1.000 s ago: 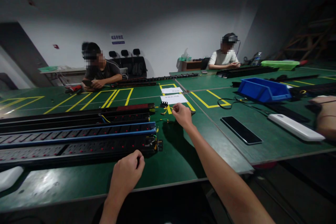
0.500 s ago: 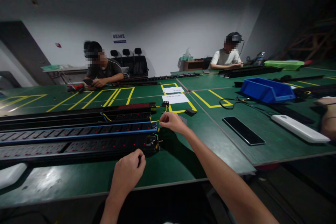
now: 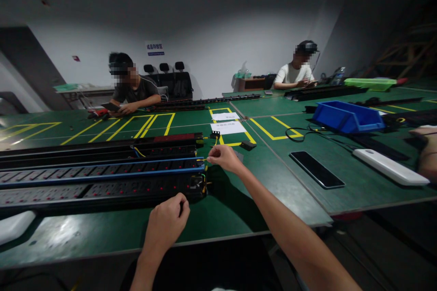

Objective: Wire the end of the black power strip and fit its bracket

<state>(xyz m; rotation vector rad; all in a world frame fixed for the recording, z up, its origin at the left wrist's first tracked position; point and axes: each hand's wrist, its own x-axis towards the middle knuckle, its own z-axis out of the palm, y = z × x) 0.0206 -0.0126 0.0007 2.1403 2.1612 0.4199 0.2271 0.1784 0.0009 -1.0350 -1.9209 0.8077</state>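
Several long black power strips [image 3: 95,177] lie side by side on the green table [image 3: 232,209], their right ends in front of me. My right hand [image 3: 223,158] is pinched on a thin yellow wire [image 3: 202,159] at the end of the blue-edged strip. My left hand [image 3: 167,225] is curled into a loose fist at the table's near edge, just below the nearest strip's end; what its fingers hold is hidden.
A black phone [image 3: 317,169] and a white bar [image 3: 391,167] lie to the right, with a blue bin [image 3: 348,117] and black cable behind. White papers [image 3: 228,127] and small black parts sit in yellow-marked zones. Two people sit at the far side. Another person's arm [image 3: 426,150] enters at right.
My right hand has drawn back from near the white papers to the end of the blue-edged strip, pinching the yellow wire. My left hand has stayed put.
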